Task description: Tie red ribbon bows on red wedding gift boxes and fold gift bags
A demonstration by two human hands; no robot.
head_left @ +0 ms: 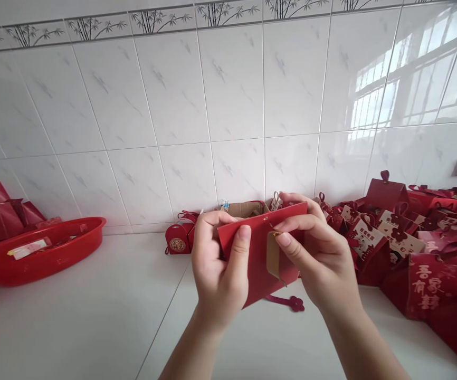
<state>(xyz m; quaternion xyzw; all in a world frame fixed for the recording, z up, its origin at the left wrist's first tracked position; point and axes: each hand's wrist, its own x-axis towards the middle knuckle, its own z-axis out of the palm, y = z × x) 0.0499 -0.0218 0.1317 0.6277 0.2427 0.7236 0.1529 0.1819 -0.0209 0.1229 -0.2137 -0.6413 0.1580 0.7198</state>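
A red gift box [257,264] is held up off the counter, its flat face tilted toward me, with a small hole near its top edge. My left hand [220,264] is closed around its left side, thumb on the front and fingers behind. At the right side, my right hand [327,258] pinches the top of a small gold tag [273,257] between thumb and forefinger, close below the hole. A thin cord seems to be at the pinch, partly hidden by the fingertips. Below the box, a dark red ribbon with a flower-shaped end [296,303] lies on the counter.
Many finished-looking red gift boxes [430,279] crowd the right side. A red plastic basket [89,237] holding packets stands at the left. Behind my hands are a small red box [178,240] and an open cardboard box [244,209] against the tiled wall [236,95].
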